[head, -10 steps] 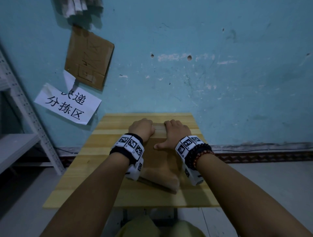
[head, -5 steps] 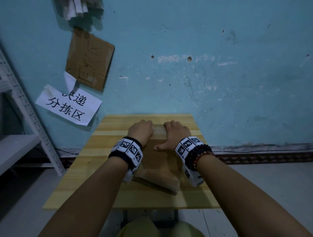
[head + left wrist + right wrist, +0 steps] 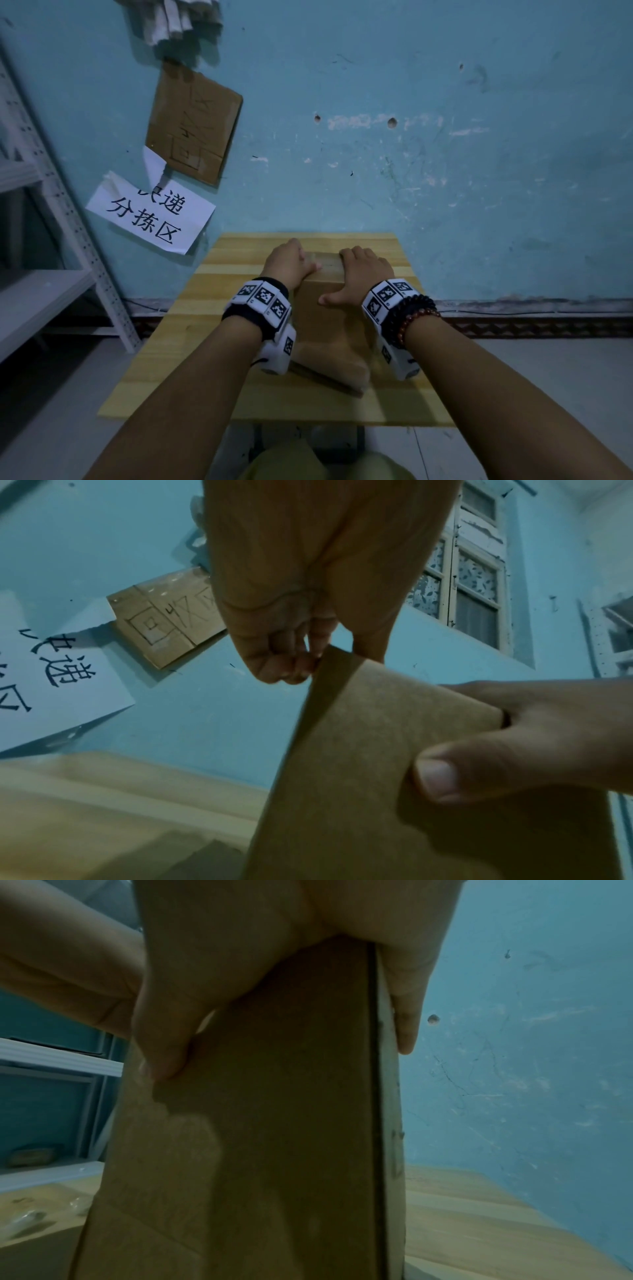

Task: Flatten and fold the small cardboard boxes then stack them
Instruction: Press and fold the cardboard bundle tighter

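Head view, one item in hand: a brown cardboard box, partly flattened, lying on the wooden counter with its near end towards the counter's front edge and its far end towards the blue wall.

Left hand: at the box's far left corner. Left wrist view shows its fingers curled, their tips against the edge of a raised cardboard panel, thumb behind it; grasping the panel.

Right hand: on the box's far right part. Right wrist view shows the thumb pressed on one face of the cardboard and the fingers lying down the opposite side; grasping the box between them.

Wrists: marker-printed white bands on both; dark bead bracelets on the right.

Around the box: a cardboard sign and a white paper notice with Chinese characters on the wall, up and left of the box; a white metal shelf rack further left.
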Motion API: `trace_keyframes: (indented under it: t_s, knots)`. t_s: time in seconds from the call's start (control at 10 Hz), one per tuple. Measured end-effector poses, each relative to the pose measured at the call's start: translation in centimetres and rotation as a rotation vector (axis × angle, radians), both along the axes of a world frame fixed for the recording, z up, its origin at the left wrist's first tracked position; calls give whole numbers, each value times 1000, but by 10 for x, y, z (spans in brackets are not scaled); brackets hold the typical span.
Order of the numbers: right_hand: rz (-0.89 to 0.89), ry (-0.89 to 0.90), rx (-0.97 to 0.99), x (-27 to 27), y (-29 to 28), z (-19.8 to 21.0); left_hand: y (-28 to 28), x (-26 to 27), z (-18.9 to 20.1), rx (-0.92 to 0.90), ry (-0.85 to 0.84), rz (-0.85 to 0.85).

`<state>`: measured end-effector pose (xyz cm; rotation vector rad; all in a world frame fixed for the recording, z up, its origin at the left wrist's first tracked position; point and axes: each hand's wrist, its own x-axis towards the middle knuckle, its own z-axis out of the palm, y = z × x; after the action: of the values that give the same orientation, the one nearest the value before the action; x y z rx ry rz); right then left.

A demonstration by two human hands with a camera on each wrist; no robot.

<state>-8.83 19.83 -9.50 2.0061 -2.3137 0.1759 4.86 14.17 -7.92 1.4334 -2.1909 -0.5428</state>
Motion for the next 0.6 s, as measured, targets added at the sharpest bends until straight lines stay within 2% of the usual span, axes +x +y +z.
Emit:
trace_keyframes:
  t_s: [0.3,0.6]
  knots:
    - [-17,10,3,0,-1,0,5,-20,2,-124,-174,97]
    - [-20,13,0,1,-1,0,7,-16,5,-192,-200,84]
